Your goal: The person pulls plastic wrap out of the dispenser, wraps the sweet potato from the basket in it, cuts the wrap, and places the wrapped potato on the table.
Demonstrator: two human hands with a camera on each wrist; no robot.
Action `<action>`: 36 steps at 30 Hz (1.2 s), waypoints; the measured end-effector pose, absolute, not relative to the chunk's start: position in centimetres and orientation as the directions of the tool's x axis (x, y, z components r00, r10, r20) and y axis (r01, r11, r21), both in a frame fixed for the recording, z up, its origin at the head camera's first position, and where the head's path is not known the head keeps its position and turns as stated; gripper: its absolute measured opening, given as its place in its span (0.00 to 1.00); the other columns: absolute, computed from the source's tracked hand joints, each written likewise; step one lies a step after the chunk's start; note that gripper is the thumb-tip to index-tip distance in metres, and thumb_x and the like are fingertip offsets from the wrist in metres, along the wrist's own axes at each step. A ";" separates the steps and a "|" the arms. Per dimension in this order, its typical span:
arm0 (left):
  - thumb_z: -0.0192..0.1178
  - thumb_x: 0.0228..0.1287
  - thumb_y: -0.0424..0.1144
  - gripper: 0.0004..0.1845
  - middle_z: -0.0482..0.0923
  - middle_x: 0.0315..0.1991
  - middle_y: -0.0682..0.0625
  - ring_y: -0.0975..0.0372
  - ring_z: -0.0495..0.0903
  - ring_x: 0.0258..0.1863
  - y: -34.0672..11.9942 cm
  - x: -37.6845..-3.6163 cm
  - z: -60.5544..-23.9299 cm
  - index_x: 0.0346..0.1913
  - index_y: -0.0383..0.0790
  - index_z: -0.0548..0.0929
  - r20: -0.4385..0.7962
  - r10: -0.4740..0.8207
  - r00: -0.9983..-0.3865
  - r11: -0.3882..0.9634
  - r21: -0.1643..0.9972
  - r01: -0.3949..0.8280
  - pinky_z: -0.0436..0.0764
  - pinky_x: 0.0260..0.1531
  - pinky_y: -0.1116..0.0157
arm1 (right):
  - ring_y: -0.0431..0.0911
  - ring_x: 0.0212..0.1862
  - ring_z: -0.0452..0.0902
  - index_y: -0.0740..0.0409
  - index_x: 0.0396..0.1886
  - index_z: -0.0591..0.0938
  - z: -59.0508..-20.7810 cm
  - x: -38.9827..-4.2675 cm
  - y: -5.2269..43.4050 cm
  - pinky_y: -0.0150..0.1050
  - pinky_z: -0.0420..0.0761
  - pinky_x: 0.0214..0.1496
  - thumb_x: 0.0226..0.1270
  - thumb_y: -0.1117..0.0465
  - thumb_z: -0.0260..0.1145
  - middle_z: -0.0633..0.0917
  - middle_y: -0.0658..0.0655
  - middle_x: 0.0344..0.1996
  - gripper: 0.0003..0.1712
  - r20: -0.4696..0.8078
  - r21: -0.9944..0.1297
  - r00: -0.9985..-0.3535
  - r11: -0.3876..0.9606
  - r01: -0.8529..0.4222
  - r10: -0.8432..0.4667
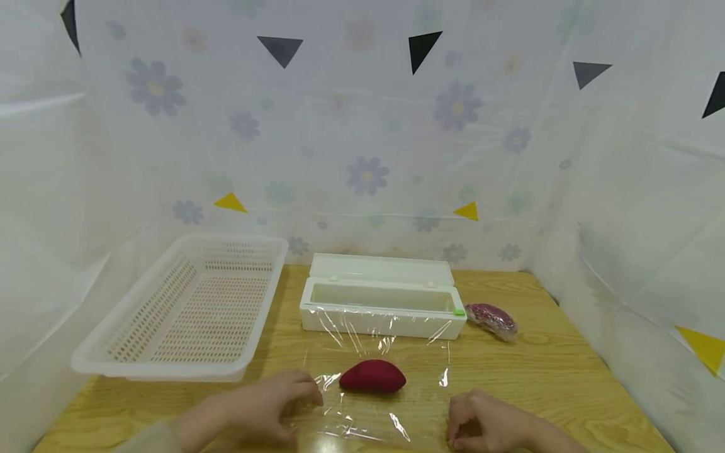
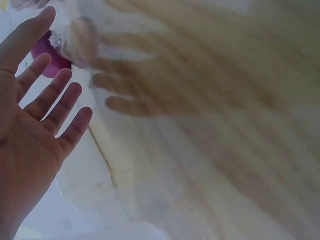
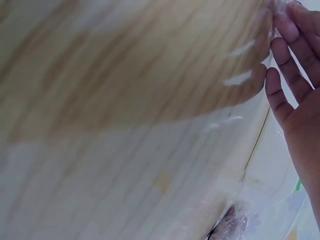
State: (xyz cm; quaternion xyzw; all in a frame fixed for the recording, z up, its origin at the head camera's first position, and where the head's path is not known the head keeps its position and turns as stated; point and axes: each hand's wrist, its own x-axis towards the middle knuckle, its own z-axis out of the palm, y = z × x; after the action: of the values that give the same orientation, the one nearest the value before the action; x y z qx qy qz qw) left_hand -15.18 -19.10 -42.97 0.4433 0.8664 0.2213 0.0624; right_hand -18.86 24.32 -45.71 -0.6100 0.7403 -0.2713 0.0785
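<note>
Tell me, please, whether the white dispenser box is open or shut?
Open: the white dispenser box has its lid tipped back, showing the trough inside.

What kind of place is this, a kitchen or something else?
Probably a staged tabletop workspace, not a real kitchen. A wooden table is hemmed in by flower-print plastic sheeting stuck with paper triangles. On it sit a cling-film dispenser box, a white basket and a red sweet potato on pulled-out film.

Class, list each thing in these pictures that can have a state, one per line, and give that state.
Wrap dispenser box: lid open.
Cling film sheet: pulled out flat on the table.
Dark red sweet potato: bare, lying on the film.
Second sweet potato: wrapped.
Basket: empty.
Left hand: open.
Right hand: open.
</note>
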 end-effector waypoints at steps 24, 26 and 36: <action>0.61 0.52 0.30 0.09 0.73 0.36 0.60 0.73 0.71 0.39 -19.4 -16.5 -43.6 0.32 0.49 0.77 0.299 0.801 -0.519 0.398 0.382 0.834 0.74 0.43 0.75 | 0.31 0.38 0.76 0.46 0.35 0.83 -45.1 -18.9 25.2 0.29 0.78 0.40 0.61 0.66 0.65 0.82 0.42 0.33 0.09 0.212 -0.636 -0.393 0.179 -0.751 -0.895; 0.60 0.54 0.30 0.09 0.73 0.36 0.60 0.73 0.71 0.39 -19.4 -16.7 -43.4 0.33 0.48 0.76 0.312 0.785 -0.536 0.409 0.388 0.826 0.75 0.42 0.74 | 0.32 0.37 0.77 0.48 0.35 0.83 -44.8 -19.0 25.3 0.31 0.79 0.40 0.61 0.67 0.65 0.82 0.43 0.33 0.09 0.236 -0.646 -0.401 0.166 -0.745 -0.885; 0.56 0.62 0.29 0.07 0.75 0.36 0.58 0.70 0.73 0.41 -19.1 -16.7 -42.6 0.36 0.46 0.74 0.325 0.613 -0.721 0.525 0.515 0.678 0.78 0.46 0.60 | 0.38 0.33 0.77 0.55 0.34 0.82 -44.9 -20.5 25.5 0.33 0.78 0.36 0.55 0.78 0.64 0.82 0.52 0.29 0.14 0.468 -0.588 -0.412 0.072 -0.806 -0.782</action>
State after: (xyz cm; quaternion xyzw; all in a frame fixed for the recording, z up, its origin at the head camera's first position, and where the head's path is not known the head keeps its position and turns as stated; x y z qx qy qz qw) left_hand -16.68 -19.12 -42.59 0.3703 0.8716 0.3170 -0.0515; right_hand -20.51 25.49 -44.85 -0.5422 0.7320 -0.4124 -0.0145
